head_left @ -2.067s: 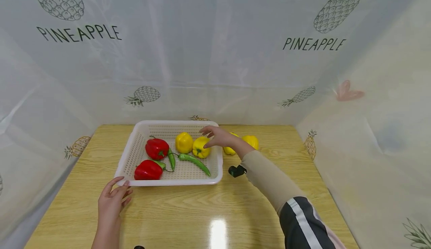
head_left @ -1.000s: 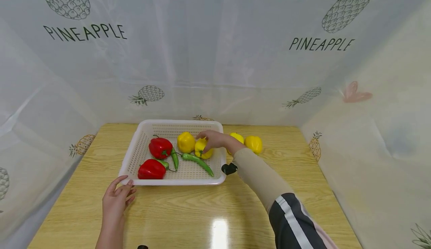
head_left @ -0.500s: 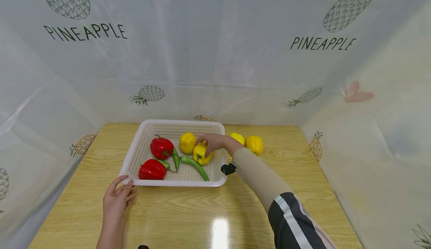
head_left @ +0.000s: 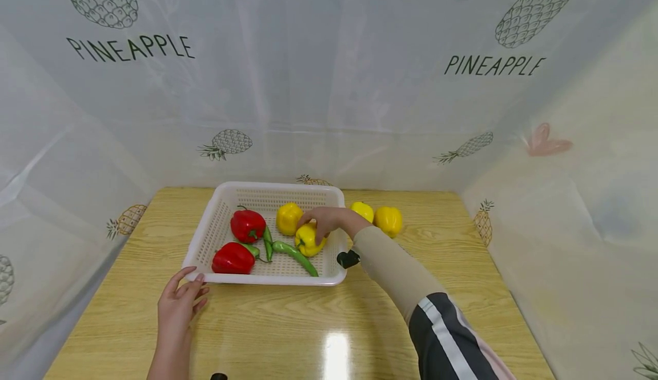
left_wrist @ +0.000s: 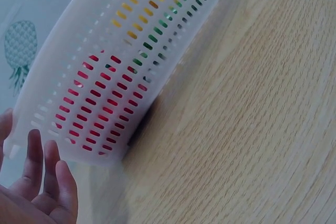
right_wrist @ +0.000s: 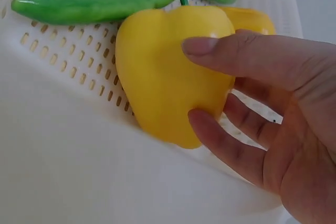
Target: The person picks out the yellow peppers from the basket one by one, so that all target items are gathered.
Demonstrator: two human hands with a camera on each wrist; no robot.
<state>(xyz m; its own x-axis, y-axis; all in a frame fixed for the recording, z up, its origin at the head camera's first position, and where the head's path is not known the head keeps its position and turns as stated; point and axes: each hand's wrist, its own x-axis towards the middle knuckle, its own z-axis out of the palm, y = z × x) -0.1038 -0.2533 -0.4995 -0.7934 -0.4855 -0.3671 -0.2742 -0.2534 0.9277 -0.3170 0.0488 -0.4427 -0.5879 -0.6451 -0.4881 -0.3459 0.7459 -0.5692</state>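
Note:
At its near left corner, a white plastic basket (head_left: 267, 280) is held by my left hand (head_left: 177, 306), with thumb and index finger at the rim. In the left wrist view the other fingers (left_wrist: 50, 169) hang beside its slotted wall. My right hand (head_left: 329, 220) grips a yellow bell pepper (head_left: 308, 240) inside the basket at the right. The right wrist view shows the thumb (right_wrist: 202, 46) across that pepper and fingers on its side. Behind it lies another yellow bell pepper (head_left: 289, 218). A long green chili pepper (head_left: 298, 256) lies in front, pointing toward the near right.
Two red bell peppers (head_left: 248, 226) and smaller green chili peppers (head_left: 268, 243) occupy the basket's left half. Outside, right of the basket, two yellow bell peppers (head_left: 388, 221) sit on the wooden table (head_left: 437, 288). A patterned plastic sheet (head_left: 329, 94) rises behind and at the sides.
My right hand has come down onto the yellow bell pepper and shifted it slightly toward the basket's near side. The long green chili pepper has slid a little left. My left hand stays at the corner.

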